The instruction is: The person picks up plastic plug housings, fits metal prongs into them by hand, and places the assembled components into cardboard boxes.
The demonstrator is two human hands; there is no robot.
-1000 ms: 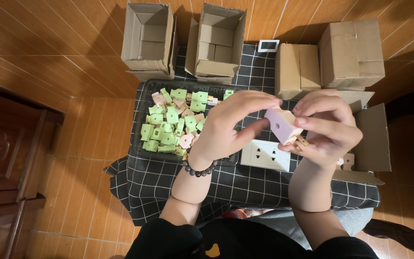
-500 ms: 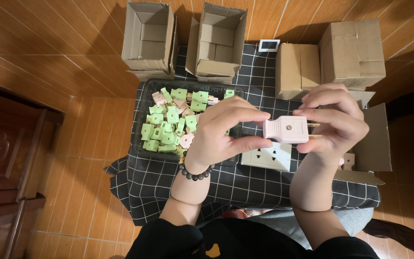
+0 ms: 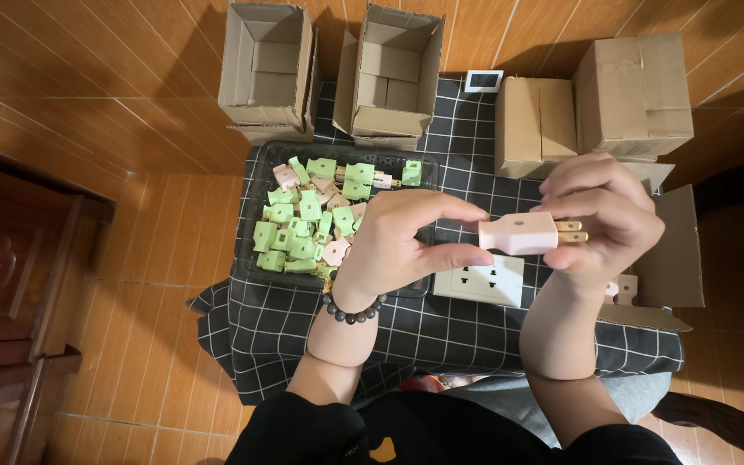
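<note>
Wooden flooring surrounds a checked cloth point(image 3: 441, 336). We note both hands closed on one pink plug point(image 3: 518, 233): left hand point(image 3: 393, 245) pinching its end, right hand point(image 3: 600, 215) gripping the pronged end. Beyond, the black tray point(image 3: 260, 271) holds many green and pink plugs point(image 3: 307, 228) unhandled.

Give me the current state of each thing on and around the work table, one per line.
Pink plug: held level between both hands, prongs pointing right.
Left hand: pinching the plug's left end.
Right hand: gripping the prong end.
Black tray: holding loose green and pink plugs.
Wall socket: lying flat, nothing plugged in.
Two cardboard boxes: open.
</note>
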